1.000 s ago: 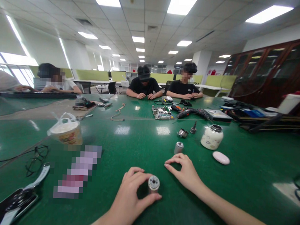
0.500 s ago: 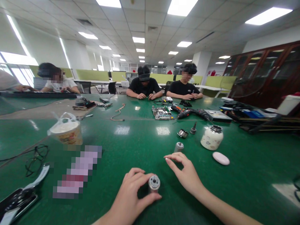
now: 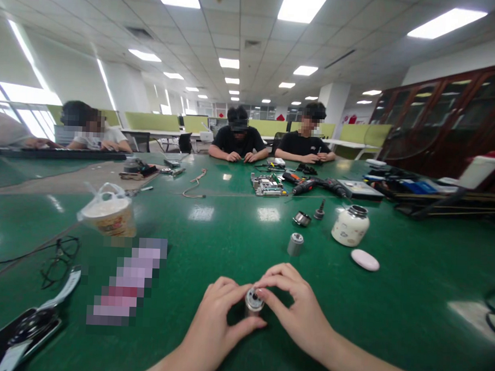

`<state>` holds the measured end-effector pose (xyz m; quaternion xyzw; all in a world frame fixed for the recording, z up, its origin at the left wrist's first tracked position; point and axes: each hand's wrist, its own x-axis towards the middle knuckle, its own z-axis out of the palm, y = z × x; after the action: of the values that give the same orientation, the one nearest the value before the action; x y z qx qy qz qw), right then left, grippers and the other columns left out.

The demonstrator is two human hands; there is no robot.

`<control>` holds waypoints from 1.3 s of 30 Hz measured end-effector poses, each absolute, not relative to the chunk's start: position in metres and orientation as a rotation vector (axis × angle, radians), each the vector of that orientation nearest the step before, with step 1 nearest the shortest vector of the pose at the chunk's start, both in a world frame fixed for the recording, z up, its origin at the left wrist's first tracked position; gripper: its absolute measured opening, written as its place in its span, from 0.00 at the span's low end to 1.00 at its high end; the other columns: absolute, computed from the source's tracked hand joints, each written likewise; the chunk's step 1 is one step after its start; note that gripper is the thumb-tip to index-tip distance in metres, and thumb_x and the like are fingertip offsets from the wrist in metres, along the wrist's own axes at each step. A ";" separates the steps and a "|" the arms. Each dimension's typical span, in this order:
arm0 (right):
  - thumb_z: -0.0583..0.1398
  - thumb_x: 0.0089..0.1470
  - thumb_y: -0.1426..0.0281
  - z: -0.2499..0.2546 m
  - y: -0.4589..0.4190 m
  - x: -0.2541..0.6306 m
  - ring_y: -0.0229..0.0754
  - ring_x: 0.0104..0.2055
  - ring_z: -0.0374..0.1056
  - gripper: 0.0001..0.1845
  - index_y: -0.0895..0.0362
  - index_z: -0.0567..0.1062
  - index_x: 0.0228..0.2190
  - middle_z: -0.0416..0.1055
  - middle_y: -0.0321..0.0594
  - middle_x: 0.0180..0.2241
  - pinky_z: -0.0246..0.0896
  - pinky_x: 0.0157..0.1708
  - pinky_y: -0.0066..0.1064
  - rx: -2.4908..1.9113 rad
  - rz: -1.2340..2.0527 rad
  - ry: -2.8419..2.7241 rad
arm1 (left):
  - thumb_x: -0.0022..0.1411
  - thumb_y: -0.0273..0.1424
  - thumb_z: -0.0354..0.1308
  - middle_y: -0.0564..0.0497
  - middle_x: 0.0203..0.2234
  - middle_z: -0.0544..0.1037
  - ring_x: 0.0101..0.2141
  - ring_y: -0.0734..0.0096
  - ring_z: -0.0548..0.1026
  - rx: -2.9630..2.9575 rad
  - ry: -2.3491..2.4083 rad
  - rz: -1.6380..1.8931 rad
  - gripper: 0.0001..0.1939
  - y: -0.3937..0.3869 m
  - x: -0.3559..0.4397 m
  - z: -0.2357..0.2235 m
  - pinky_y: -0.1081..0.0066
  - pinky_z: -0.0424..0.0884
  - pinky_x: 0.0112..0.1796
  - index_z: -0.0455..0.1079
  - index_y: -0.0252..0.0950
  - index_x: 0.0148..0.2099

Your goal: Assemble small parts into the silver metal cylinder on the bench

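My left hand [image 3: 221, 315] is closed around a small silver metal cylinder [image 3: 253, 308], thumb on the near side and fingers on the far side. The cylinder looks like a motor and stands upright on the green table, its round end plate with a dark centre hole facing up. Over that end plate is my right hand [image 3: 294, 302], thumb and forefinger pinched together at its right edge. Any small piece between those fingertips is too hidden to make out. A similar metal cylinder [image 3: 295, 244] stands upright beyond my right hand.
Farther back lie a round metal part [image 3: 302, 219], a dark pointed part [image 3: 319, 210], a circuit board [image 3: 269, 185] and power drills [image 3: 305, 185]. At right are a cream jar [image 3: 350, 226] and pink lid [image 3: 365, 260]; at left, a bagged tub [image 3: 110, 212]. People sit opposite.
My right hand has moved left and toward me, from beside the far cylinder to the top of the held one. My left hand keeps its grip in the same place.
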<state>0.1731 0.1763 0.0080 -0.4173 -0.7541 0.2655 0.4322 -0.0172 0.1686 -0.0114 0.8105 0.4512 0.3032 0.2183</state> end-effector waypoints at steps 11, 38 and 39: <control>0.63 0.56 0.65 0.007 0.178 0.170 0.42 0.42 0.67 0.06 0.52 0.80 0.33 0.72 0.39 0.35 0.61 0.45 0.36 -1.023 0.727 -1.880 | 0.57 0.44 0.63 0.50 0.31 0.76 0.35 0.64 0.70 2.284 1.227 0.904 0.21 0.169 -0.017 -0.012 0.66 0.66 0.37 0.74 0.43 0.50; 0.53 0.54 0.74 -0.011 0.179 0.175 0.42 0.41 0.68 0.10 0.56 0.72 0.38 0.72 0.39 0.36 0.62 0.44 0.34 -0.936 1.053 -1.795 | 0.60 0.27 0.60 0.51 0.46 0.80 0.54 0.55 0.68 2.636 1.071 1.234 0.16 0.158 -0.021 -0.011 0.54 0.68 0.50 0.74 0.49 0.50; 0.53 0.55 0.74 -0.011 0.179 0.175 0.42 0.41 0.68 0.10 0.56 0.72 0.38 0.72 0.39 0.36 0.62 0.44 0.34 -0.940 1.045 -1.800 | 0.61 0.27 0.59 0.51 0.47 0.79 0.54 0.55 0.68 2.644 1.076 1.218 0.17 0.159 -0.022 -0.011 0.54 0.68 0.50 0.74 0.49 0.51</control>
<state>0.1746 0.1794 -0.0107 -0.3745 -0.7168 0.4160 0.4159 -0.0217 0.1585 -0.0114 0.8518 0.3466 0.3923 0.0189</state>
